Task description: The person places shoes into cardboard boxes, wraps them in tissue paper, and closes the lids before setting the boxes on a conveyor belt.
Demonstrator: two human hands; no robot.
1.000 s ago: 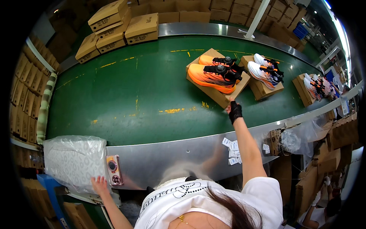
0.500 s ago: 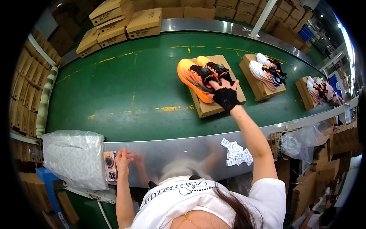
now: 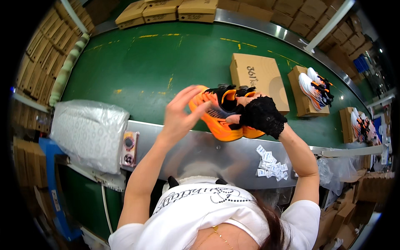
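A pair of orange-and-black sneakers (image 3: 224,131) hangs over the near edge of the green conveyor belt, soles tipped toward me. My right hand (image 3: 264,116), in a black fingerless glove, grips the pair together at the heels and collars. Beside the toes is my left hand (image 3: 177,116), bare, its fingers apart and its thumb over the near shoe's side; whether it touches the shoe cannot be made out. Behind the pair lies a closed brown shoebox (image 3: 273,79) on the belt.
White-and-orange sneakers (image 3: 310,92) rest on another shoebox at right, with more shoes (image 3: 362,125) beyond. Small white packets (image 3: 273,166) lie on the metal ledge (image 3: 187,154). A phone (image 3: 129,146) and a plastic-wrapped patterned stack (image 3: 87,135) are at left. Shoeboxes (image 3: 160,11) line the far edge.
My right hand has lifted the orange sneakers off their shoebox and brought them nearer. My left hand has risen from beside the phone to the shoes' toes. The view has shifted.
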